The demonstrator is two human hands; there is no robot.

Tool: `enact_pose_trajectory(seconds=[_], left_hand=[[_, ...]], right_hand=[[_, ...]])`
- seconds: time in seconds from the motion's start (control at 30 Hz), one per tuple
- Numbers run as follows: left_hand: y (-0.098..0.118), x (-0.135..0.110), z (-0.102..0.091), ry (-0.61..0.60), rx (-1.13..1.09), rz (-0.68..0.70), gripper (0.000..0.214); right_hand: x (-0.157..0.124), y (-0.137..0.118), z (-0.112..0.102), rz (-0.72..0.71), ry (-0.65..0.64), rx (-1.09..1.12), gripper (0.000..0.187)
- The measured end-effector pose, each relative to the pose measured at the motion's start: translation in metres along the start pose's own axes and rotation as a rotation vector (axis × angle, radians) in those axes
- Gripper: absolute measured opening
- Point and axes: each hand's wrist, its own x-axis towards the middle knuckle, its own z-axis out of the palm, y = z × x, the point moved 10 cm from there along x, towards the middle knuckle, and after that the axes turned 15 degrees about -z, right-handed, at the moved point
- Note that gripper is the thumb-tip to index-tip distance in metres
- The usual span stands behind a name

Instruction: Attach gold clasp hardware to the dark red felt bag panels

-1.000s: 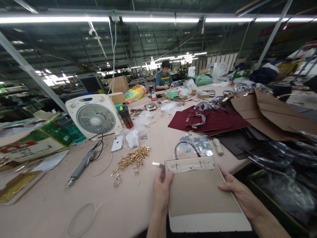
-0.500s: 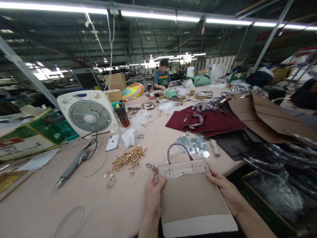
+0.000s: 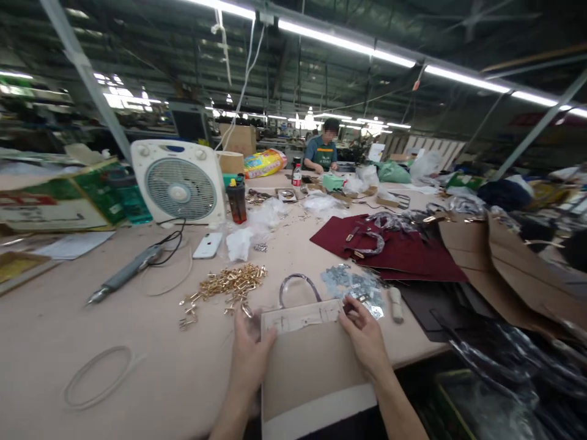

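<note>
A beige-backed handbag panel (image 3: 316, 360) lies before me, its lower part over the table's front edge. From its top edge rises a curved handle (image 3: 300, 280) that looks plastic-wrapped. My left hand (image 3: 251, 351) grips the panel's upper left edge, thumb on the beige face, fingers behind and partly blurred. The top right corner is held by my right hand (image 3: 365, 335), with the thumb in front and fingers curled at the edge. Gold-coloured metal fittings (image 3: 233, 282) lie in a pile beyond my left hand. Thin silvery metal plates (image 3: 353, 286) are scattered beyond my right hand.
A grey power screwdriver (image 3: 126, 276), a white phone (image 3: 208, 245) and a box fan (image 3: 180, 186) occupy the left side. Dark red bag panels (image 3: 389, 244) and brown panels (image 3: 495, 269) are stacked at right. A co-worker (image 3: 322, 150) is across the table.
The camera view has shifted. The panel is now nearer the table and further left in view. My right hand has moved up to the panel's top right corner.
</note>
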Motion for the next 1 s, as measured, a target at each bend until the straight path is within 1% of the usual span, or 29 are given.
enact_pose_trajectory(seconds=[0.07,0.17,0.23,0.3,0.33,0.37,0.4,0.43,0.47,0.53,0.6,0.7,0.77,0.8,0.87,0.93,1.0], left_hand=[[0.005,-0.003,-0.007,0.073,0.078,0.047,0.097],[0.020,-0.011,-0.009,0.163,0.259,0.185,0.091],[0.034,-0.020,-0.008,0.261,0.392,0.340,0.086],[0.048,-0.033,-0.005,0.375,0.518,0.522,0.078],[0.053,-0.039,-0.002,0.410,0.568,0.611,0.072],[0.056,-0.044,0.004,0.415,0.614,0.689,0.062],[0.057,-0.046,0.011,0.384,0.658,0.754,0.053],[0.055,-0.047,0.020,0.322,0.702,0.804,0.048],[0.051,-0.046,0.029,0.241,0.743,0.838,0.047],[0.041,-0.043,0.042,0.097,0.807,0.863,0.051],[0.034,-0.039,0.047,0.033,0.839,0.863,0.051],[0.028,-0.036,0.045,0.041,0.845,0.869,0.044],[0.023,-0.029,0.042,0.066,0.843,0.860,0.039],[0.020,-0.024,0.040,0.082,0.835,0.855,0.040],[0.013,-0.017,0.041,0.074,0.820,0.896,0.042],[0.009,-0.013,0.040,0.080,0.808,0.923,0.043],[0.008,-0.013,0.040,0.085,0.815,0.916,0.043]], right_hand=[[0.005,-0.002,0.007,-0.069,-0.060,-0.131,0.061],[0.008,-0.007,0.014,-0.143,-0.120,-0.271,0.047],[0.007,-0.008,0.016,-0.160,-0.132,-0.300,0.043],[0.005,-0.009,0.018,-0.173,-0.134,-0.318,0.041],[0.004,-0.009,0.019,-0.181,-0.138,-0.331,0.040],[0.002,-0.009,0.020,-0.192,-0.141,-0.352,0.040],[0.001,-0.010,0.021,-0.211,-0.143,-0.382,0.039],[0.001,-0.011,0.022,-0.238,-0.141,-0.417,0.037],[0.000,-0.013,0.023,-0.271,-0.136,-0.454,0.036],[-0.001,-0.017,0.024,-0.339,-0.125,-0.518,0.032],[-0.002,-0.022,0.023,-0.373,-0.119,-0.551,0.030],[-0.003,-0.030,0.022,-0.371,-0.114,-0.554,0.028],[-0.003,-0.035,0.022,-0.359,-0.119,-0.541,0.026],[-0.002,-0.035,0.023,-0.348,-0.128,-0.537,0.025],[-0.001,-0.033,0.022,-0.321,-0.135,-0.516,0.026],[-0.002,-0.029,0.012,-0.295,-0.079,-0.474,0.031],[-0.004,-0.025,-0.008,-0.277,0.036,-0.399,0.040]])
